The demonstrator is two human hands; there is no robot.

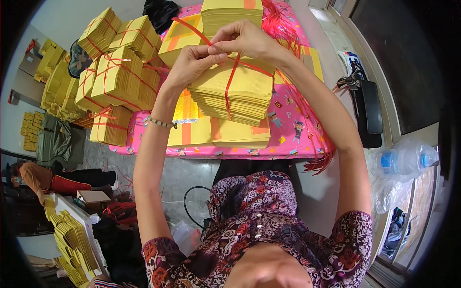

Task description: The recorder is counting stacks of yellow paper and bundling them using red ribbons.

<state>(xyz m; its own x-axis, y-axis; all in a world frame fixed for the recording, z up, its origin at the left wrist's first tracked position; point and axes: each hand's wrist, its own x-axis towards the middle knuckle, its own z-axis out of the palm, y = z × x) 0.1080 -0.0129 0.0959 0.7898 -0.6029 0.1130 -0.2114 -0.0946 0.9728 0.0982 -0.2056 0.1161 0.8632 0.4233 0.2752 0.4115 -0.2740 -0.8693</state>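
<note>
In front of me stands a thick stack of yellow paper (211,91), with a flat red plastic strap (229,84) crossing its top and running down its front. My left hand (189,67) is closed in a pinch on the strap at the stack's far left top edge. Right beside it, my right hand (247,41) pinches the same strap, thumb and fingers pressed together. A loose end of the strap sticks up past the fingers toward the far left. The fingers hide the spot where the strap pieces meet.
Under the stack lie flat yellow bundles (189,129) on a pink printed table cover (288,144). Strapped yellow stacks (117,79) pile up at the left; loose red straps (312,120) hang off the right side. At far left another person (36,177) leans over a paper-laden table. Plastic bottles (403,161) lie right.
</note>
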